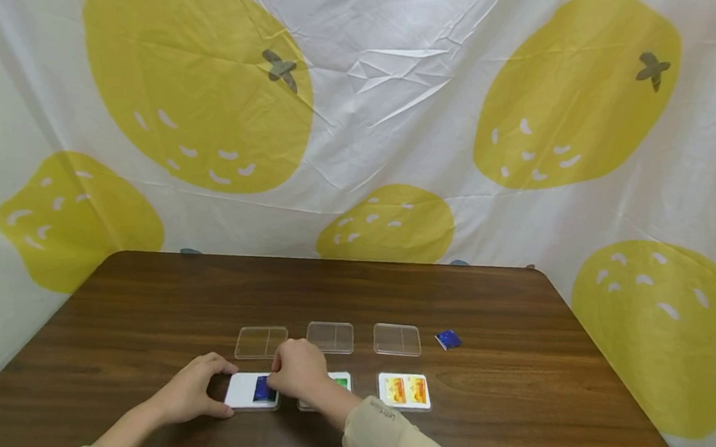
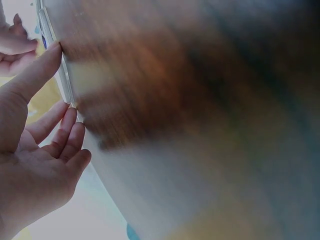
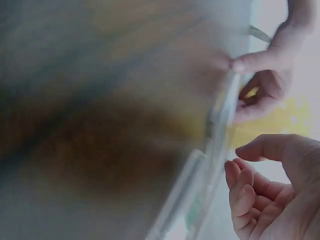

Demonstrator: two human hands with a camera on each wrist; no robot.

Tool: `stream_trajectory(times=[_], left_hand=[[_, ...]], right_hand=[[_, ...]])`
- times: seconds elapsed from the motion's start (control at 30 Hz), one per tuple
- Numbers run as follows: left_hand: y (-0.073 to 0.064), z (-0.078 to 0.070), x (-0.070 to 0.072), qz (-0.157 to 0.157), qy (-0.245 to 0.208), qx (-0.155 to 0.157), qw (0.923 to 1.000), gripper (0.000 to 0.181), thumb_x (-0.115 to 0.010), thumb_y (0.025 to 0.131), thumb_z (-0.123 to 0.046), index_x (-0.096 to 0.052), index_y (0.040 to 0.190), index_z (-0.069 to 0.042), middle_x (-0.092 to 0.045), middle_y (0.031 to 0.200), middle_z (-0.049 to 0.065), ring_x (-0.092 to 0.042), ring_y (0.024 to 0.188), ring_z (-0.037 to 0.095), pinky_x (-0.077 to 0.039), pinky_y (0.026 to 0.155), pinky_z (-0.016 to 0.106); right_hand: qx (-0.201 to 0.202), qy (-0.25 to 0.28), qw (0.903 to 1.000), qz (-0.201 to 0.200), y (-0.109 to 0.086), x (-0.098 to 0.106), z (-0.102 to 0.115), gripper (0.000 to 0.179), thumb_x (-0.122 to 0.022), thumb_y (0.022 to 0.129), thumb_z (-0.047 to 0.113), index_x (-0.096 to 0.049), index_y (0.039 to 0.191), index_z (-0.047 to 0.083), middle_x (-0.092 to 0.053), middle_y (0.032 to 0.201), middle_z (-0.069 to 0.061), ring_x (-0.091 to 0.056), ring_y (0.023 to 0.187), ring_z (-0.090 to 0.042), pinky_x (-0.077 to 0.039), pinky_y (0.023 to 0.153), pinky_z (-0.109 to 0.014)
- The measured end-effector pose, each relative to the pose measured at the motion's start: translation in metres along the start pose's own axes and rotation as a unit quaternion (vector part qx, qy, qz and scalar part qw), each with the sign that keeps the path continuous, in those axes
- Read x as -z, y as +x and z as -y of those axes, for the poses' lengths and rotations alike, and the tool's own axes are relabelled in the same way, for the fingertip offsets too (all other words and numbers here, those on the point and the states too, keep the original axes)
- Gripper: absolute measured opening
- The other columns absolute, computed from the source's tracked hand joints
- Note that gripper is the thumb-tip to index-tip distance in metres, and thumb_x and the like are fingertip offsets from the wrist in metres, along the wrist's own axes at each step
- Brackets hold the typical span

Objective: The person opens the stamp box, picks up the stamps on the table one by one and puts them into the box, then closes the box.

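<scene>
My left hand (image 1: 190, 387) holds a small flat clear plastic case (image 1: 240, 390) with a white inside, thumb at the near left corner and fingers at the far one. On the right half of that case lies a dark blue square packet (image 1: 263, 390); the left half is white. My right hand (image 1: 301, 370) reaches across from the right and pinches the blue packet's right edge, its fingertips partly hidden in the head view. In the right wrist view the thumb (image 3: 262, 146) and curled fingers come nearly together beside the case.
Behind the hands, three clear lids (image 1: 260, 342) lie in a row. A case with a green item (image 1: 342, 382) is partly covered by my right forearm. Farther right are a case with two orange-and-yellow squares (image 1: 408, 390) and a loose blue packet (image 1: 448, 339) on the brown table (image 1: 507, 418).
</scene>
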State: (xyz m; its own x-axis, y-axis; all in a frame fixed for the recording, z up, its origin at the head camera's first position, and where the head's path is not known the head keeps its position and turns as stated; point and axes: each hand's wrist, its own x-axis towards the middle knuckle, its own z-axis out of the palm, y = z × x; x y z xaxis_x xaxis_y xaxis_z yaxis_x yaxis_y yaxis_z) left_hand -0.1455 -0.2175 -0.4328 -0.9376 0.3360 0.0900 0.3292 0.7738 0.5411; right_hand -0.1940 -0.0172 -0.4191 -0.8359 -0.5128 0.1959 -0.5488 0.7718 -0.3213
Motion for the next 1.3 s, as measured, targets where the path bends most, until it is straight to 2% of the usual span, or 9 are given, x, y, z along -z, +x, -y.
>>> stream_trajectory(times=[0.2, 0.37, 0.47, 0.63, 0.73, 0.87, 0.97, 1.1, 1.3], left_hand=[[0.0, 0.0, -0.001, -0.008, 0.012, -0.005, 0.9999, 0.056, -0.084, 0.056, -0.029, -0.062, 0.101, -0.002, -0.058, 0.098, 0.004, -0.052, 0.097, 0.028, -0.042, 0.083, 0.048], [0.0, 0.0, -0.001, -0.008, 0.012, 0.001, 0.9999, 0.057, -0.084, 0.056, -0.029, -0.062, 0.101, -0.002, -0.057, 0.099, 0.004, -0.052, 0.098, 0.029, -0.041, 0.084, 0.049], [0.0, 0.0, -0.001, -0.003, 0.007, 0.005, 1.0, 0.057, -0.084, 0.056, -0.029, -0.062, 0.102, -0.002, -0.057, 0.1, 0.004, -0.052, 0.099, 0.03, -0.041, 0.085, 0.05], [0.0, -0.001, 0.0, 0.0, 0.0, 0.007, 1.0, 0.058, -0.084, 0.056, -0.029, -0.061, 0.103, -0.002, -0.057, 0.101, 0.005, -0.052, 0.099, 0.031, -0.041, 0.085, 0.051], [-0.001, -0.001, 0.0, 0.003, -0.002, 0.008, 1.0, 0.058, -0.083, 0.057, -0.03, -0.061, 0.103, -0.002, -0.057, 0.101, 0.005, -0.051, 0.1, 0.031, -0.041, 0.085, 0.051], [-0.002, -0.002, 0.001, 0.007, -0.002, 0.015, 0.9999, 0.059, -0.083, 0.057, -0.03, -0.061, 0.104, -0.002, -0.057, 0.103, 0.006, -0.051, 0.101, 0.032, -0.04, 0.085, 0.052], [-0.003, -0.002, 0.001, 0.008, -0.002, 0.02, 0.9998, 0.059, -0.083, 0.057, -0.029, -0.061, 0.104, -0.003, -0.057, 0.103, 0.006, -0.05, 0.101, 0.032, -0.04, 0.086, 0.052], [-0.002, -0.002, 0.0, 0.008, -0.002, 0.021, 0.9997, 0.059, -0.083, 0.057, -0.029, -0.061, 0.104, -0.003, -0.057, 0.103, 0.006, -0.051, 0.101, 0.032, -0.04, 0.086, 0.052], [-0.001, -0.001, -0.001, 0.007, -0.004, 0.019, 0.9998, 0.059, -0.083, 0.057, -0.029, -0.061, 0.104, -0.003, -0.057, 0.103, 0.006, -0.051, 0.101, 0.031, -0.04, 0.086, 0.052]], right_hand=[[0.056, 0.041, 0.9976, 0.001, -0.001, 0.03, -0.021, 0.006, -0.063, 0.065, 0.014, -0.066, 0.069, 0.018, -0.055, 0.058, 0.014, -0.045, 0.052, 0.001, -0.035, 0.047, -0.015], [0.066, 0.062, 0.9959, 0.0, -0.004, 0.057, -0.067, 0.011, -0.061, 0.068, 0.01, -0.068, 0.077, 0.012, -0.06, 0.066, 0.008, -0.051, 0.058, -0.002, -0.04, 0.053, -0.018], [0.045, 0.076, 0.9961, -0.004, -0.008, 0.074, -0.104, 0.012, -0.062, 0.07, 0.007, -0.068, 0.08, 0.009, -0.062, 0.068, 0.004, -0.053, 0.06, -0.005, -0.042, 0.055, -0.021], [-0.017, 0.092, 0.9954, -0.018, -0.02, 0.098, -0.17, 0.011, -0.062, 0.074, 0.004, -0.068, 0.084, 0.002, -0.063, 0.07, 0.001, -0.055, 0.062, -0.009, -0.045, 0.057, -0.025], [-0.051, 0.089, 0.9945, -0.022, -0.031, 0.106, -0.206, 0.011, -0.063, 0.076, 0.004, -0.067, 0.085, -0.001, -0.063, 0.072, -0.002, -0.056, 0.064, -0.012, -0.046, 0.06, -0.028], [-0.065, 0.079, 0.9947, -0.001, -0.045, 0.109, -0.242, 0.014, -0.064, 0.076, 0.005, -0.067, 0.088, -0.002, -0.065, 0.077, -0.005, -0.057, 0.069, -0.014, -0.046, 0.064, -0.032], [-0.057, 0.074, 0.9953, 0.025, -0.054, 0.108, -0.259, 0.018, -0.064, 0.077, 0.007, -0.066, 0.092, -0.003, -0.066, 0.084, -0.009, -0.056, 0.072, -0.016, -0.045, 0.065, -0.033], [-0.045, 0.073, 0.9953, 0.045, -0.061, 0.105, -0.268, 0.023, -0.065, 0.078, 0.007, -0.065, 0.098, -0.005, -0.066, 0.092, -0.014, -0.058, 0.079, -0.021, -0.046, 0.069, -0.036], [-0.004, 0.049, 0.9979, 0.043, -0.066, 0.103, -0.272, 0.026, -0.068, 0.075, 0.005, -0.065, 0.097, -0.007, -0.061, 0.086, -0.01, -0.057, 0.078, -0.022, -0.046, 0.068, -0.032]])
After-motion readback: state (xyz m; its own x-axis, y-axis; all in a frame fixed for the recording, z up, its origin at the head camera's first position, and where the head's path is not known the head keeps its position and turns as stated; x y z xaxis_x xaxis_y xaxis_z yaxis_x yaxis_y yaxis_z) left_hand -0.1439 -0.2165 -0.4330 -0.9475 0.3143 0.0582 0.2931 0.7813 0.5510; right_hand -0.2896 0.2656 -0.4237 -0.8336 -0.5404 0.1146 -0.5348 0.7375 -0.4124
